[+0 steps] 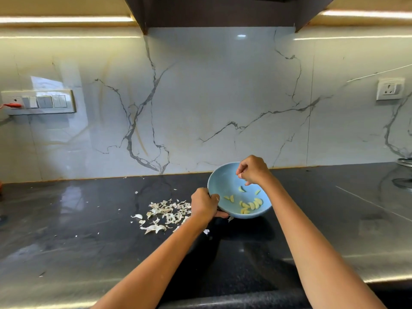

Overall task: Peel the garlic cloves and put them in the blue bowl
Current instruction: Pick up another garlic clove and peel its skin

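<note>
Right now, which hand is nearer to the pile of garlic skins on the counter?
Left. The left hand grips the near-left rim of the blue bowl, right beside the garlic skins. The right hand is over the bowl's far side, farther from the pile.

Pretty bright shot, warm strip lights (66, 18) under the cabinets throwing glare streaks across the glossy marble backsplash (223, 97) and black countertop (89, 241), edges bowed by the wide lens, everything slightly soft.

Head cam, fwd-down view, close over counter (89, 219).
</note>
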